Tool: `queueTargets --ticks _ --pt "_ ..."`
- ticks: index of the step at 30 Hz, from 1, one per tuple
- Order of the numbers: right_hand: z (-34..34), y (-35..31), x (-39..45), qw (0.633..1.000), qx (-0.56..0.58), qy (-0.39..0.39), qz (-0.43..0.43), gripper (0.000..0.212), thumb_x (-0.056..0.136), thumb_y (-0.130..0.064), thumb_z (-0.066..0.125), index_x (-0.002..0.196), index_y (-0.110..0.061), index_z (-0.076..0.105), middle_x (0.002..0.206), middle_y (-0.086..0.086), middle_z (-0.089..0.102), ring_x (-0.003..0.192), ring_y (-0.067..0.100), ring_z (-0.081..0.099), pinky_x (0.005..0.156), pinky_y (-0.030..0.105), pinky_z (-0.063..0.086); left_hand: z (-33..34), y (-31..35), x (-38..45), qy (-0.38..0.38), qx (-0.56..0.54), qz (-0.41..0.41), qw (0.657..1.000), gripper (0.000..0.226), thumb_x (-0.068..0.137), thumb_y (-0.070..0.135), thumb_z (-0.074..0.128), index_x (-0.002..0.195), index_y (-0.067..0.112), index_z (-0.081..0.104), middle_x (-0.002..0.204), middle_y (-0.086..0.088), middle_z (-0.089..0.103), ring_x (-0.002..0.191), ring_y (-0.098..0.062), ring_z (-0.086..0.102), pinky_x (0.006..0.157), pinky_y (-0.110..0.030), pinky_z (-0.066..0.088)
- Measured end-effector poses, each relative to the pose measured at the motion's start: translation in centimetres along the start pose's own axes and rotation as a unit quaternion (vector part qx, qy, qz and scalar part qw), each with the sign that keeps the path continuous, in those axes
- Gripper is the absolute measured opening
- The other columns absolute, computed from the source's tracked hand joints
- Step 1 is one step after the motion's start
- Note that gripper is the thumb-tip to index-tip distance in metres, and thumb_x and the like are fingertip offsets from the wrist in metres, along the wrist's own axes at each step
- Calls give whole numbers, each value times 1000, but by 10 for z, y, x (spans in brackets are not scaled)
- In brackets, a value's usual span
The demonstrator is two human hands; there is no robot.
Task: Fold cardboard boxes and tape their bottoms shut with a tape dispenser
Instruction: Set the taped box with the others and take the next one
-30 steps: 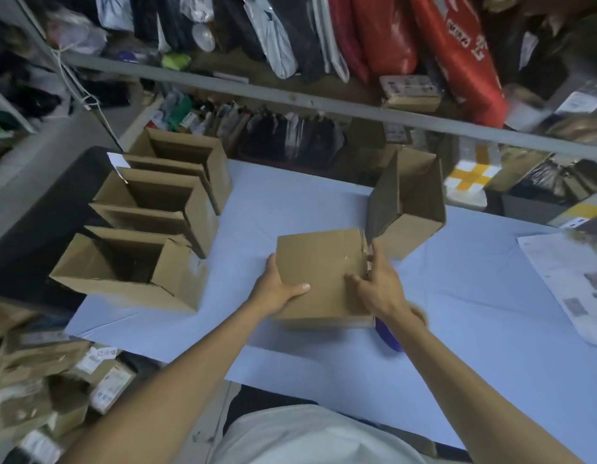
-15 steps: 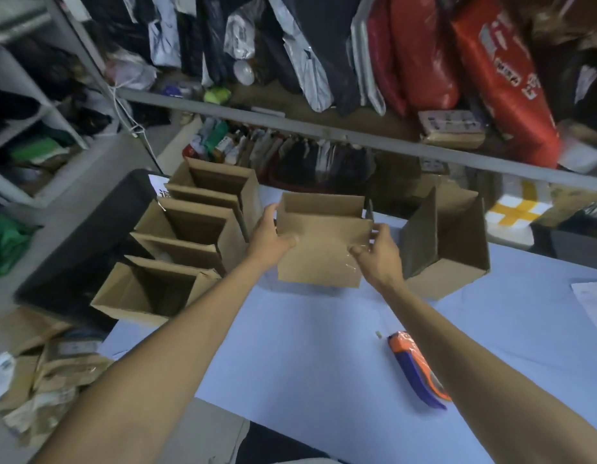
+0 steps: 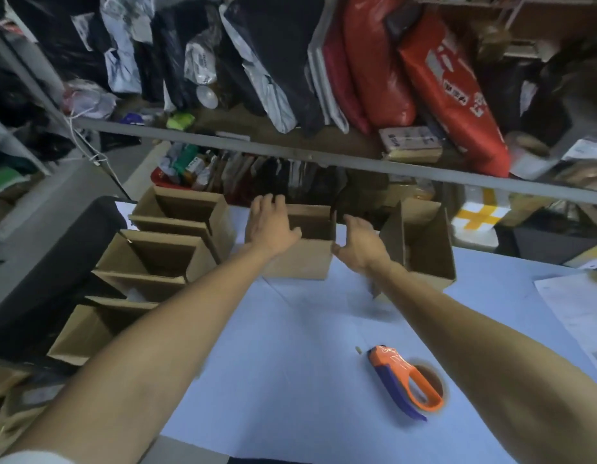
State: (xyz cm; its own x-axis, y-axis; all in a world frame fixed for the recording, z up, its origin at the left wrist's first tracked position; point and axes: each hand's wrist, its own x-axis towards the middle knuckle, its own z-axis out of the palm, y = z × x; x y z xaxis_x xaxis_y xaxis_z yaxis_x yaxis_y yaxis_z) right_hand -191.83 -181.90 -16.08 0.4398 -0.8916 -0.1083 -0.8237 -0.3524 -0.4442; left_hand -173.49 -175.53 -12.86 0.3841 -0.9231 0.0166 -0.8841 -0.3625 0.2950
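Observation:
An open-topped cardboard box (image 3: 300, 262) stands upright at the table's far edge, between the other boxes. My left hand (image 3: 268, 226) lies against its left side with fingers stretched out and the thumb over the front rim. My right hand (image 3: 360, 244) touches its right corner, fingers straight, thumb at the front edge. An orange and blue tape dispenser (image 3: 404, 380) lies on the table near my right forearm, untouched.
Three folded boxes (image 3: 153, 259) stand in a row along the left edge of the blue table (image 3: 290, 363). Another box (image 3: 424, 252) stands just right of my right hand. Papers (image 3: 578, 313) lie at far right. A grey shelf rail (image 3: 324, 155) runs behind the table.
Both hands carried the box from the table's middle away from me and set it down upright at the far edge. The tape dispenser stayed on the table.

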Motion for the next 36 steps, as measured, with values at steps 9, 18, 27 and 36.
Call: queueTargets --ticks 9,18,27,36 --pt "-69 122 -79 949 96 171 248 68 91 -44 60 141 -3 39 138 20 49 128 38 44 103 44 39 73 145 -20 -225 -132 176 949 88 82 37 70 153 26 20 154 -11 32 137 -31 38 106 -41 38" --pt "-33 124 -112 923 304 90 219 64 74 -29 82 129 -19 50 115 -2 63 108 22 62 75 26 46 87 170 -57 -273 -294 120 908 75 86 12 67 151 18 30 156 -8 26 139 -28 37 105 -37 43" --pt "-16 95 -139 894 334 257 152 135 50 -52 88 153 -33 4 152 2 32 138 19 36 110 43 41 37 152 -110 -212 -397 124 884 104 64 32 71 151 38 15 157 0 26 140 -24 30 108 -42 41" --pt "8 89 -158 898 305 269 170 127 53 -59 82 149 -42 1 145 5 37 130 23 42 96 33 43 39 122 -141 -254 -373 131 883 92 85 3 58 155 33 7 160 1 26 147 -26 16 114 -47 32"
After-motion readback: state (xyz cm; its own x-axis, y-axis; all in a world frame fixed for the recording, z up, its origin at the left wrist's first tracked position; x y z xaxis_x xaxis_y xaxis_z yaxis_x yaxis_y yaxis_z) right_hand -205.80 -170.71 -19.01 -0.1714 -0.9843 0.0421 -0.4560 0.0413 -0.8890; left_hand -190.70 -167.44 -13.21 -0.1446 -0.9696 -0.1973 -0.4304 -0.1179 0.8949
